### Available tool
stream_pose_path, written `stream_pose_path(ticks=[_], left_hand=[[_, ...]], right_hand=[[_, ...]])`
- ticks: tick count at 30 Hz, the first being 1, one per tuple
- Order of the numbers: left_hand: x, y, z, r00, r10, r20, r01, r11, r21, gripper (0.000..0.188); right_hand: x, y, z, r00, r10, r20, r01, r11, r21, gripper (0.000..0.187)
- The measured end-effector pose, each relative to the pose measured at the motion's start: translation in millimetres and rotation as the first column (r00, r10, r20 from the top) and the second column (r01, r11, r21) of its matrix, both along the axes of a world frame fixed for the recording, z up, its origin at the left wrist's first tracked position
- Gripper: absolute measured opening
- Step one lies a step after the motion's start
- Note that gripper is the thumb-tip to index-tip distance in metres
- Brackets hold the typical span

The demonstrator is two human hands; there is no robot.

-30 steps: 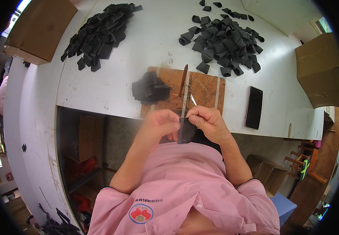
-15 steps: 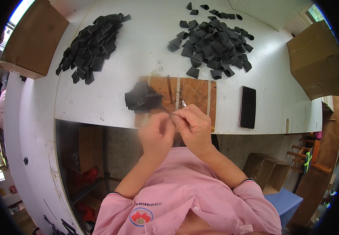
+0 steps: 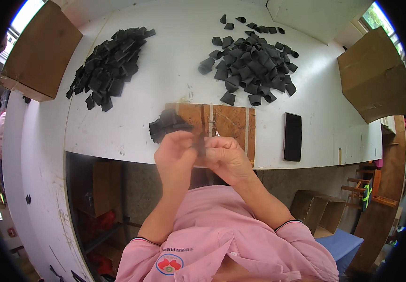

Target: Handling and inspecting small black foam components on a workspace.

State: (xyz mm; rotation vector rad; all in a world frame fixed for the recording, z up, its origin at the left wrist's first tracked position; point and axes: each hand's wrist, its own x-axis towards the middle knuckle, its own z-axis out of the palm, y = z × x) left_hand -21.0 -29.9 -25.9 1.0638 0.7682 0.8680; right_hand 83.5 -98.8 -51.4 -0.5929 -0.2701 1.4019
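Over the near edge of an orange-brown board [image 3: 238,117], my two hands meet at a small dark piece of sheet material [image 3: 201,146]. My left hand [image 3: 175,149] pinches it from the left, its fingers slightly blurred. From the other side, the thumb and fingers of my right hand [image 3: 227,159] close on it. Just beyond my left hand, a small stack of flat black pieces [image 3: 165,126] overlaps the board's left side. A thin dark strip-like tool [image 3: 202,115] lies lengthwise on the board, its near end hidden around my fingers.
A heap of flat black pieces [image 3: 111,63] lies far left on the white table [image 3: 174,56]. Curled black tube-like pieces [image 3: 254,66] are heaped far right. A phone [image 3: 293,136] rests right of the board. Cardboard boxes stand at the left [image 3: 41,49] and right [image 3: 376,75].
My hands have turned and drawn slightly apart, so more of the dark piece shows between them. The table scene sits a little lower in the picture as the head view shifts.
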Motion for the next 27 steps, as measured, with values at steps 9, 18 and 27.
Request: stream_pose_path(ticks=[9,18,27], left_hand=[[-3,8,11,0.995,-0.036,0.096,0.042,0.997,-0.063,0.028],[11,48,55,0.786,-0.273,0.555,0.506,0.799,-0.324,0.032],[11,54,23,0.604,-0.053,0.795,0.659,0.595,-0.461,0.024]], right_hand=[[16,6,37,0.885,0.133,0.446,-0.085,0.988,-0.126,0.017],[57,47,66,0.844,0.125,0.522,-0.104,0.992,-0.069,0.025],[54,51,60,0.893,0.171,0.416,-0.168,0.985,-0.044,0.024]])
